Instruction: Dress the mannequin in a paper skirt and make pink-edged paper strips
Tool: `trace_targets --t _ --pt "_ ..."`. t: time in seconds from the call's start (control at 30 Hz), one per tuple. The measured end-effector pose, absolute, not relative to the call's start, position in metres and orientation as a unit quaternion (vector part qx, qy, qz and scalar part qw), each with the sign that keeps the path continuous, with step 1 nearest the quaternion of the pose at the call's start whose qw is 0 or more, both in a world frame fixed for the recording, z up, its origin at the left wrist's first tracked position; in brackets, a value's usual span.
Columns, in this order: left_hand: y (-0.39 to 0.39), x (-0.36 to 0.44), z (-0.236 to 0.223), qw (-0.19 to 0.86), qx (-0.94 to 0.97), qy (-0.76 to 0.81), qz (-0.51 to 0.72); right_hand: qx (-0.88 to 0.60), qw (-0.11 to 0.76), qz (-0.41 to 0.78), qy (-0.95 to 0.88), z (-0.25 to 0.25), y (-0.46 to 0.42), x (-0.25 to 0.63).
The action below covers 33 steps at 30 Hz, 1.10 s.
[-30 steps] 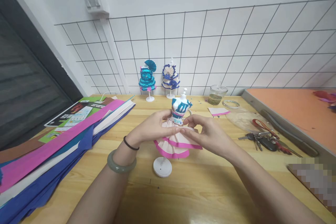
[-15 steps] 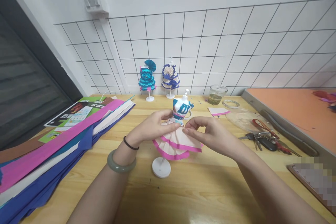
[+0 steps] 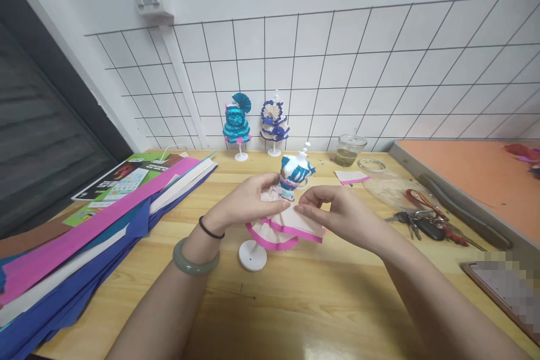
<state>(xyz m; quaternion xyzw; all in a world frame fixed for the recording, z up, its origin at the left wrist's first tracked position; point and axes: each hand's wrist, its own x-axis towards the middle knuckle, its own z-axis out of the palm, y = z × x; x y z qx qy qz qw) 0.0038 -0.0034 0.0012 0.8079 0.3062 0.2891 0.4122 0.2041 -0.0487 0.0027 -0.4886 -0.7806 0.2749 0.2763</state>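
Note:
A miniature dress form [image 3: 294, 167] with a white and teal paper bodice leans right in the middle, its round white base [image 3: 253, 256] tilted. Round its waist is a cream paper skirt [image 3: 270, 239] with pink edging. My left hand [image 3: 248, 197] grips the form at the waist, thumb pressed on the skirt's top edge. My right hand [image 3: 333, 208] is closed in a pinch on the upper edge of a cream paper strip with a pink border [image 3: 301, 222], lying over the skirt's right side. The fingertips behind the paper are hidden.
Two dressed forms, one teal [image 3: 236, 124] and one purple and cream [image 3: 274, 121], stand by the tiled wall. Paper sheets [image 3: 109, 225] lie left. To the right are a glass cup [image 3: 349, 151], tape roll [image 3: 371, 165], cut paper piece [image 3: 351, 177], keys [image 3: 415, 222] and phone [image 3: 502, 298].
The dress form has tipped further: its base has swung left and away from me, and its top has shifted right. Both hands keep their grips with little movement.

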Motion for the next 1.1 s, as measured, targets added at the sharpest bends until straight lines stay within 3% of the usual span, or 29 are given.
trace_targets --t 0.37,1.1 --pt "-0.0007 0.0068 -0.0044 0.46 0.769 0.248 0.368 -0.451 0.322 0.297 -0.778 0.008 -0.0519 0.2025" --pt "-0.0009 -0.0009 -0.0002 0.442 0.8 0.249 0.321 -0.426 0.302 0.308 -0.795 0.0075 -0.0571 0.1985"
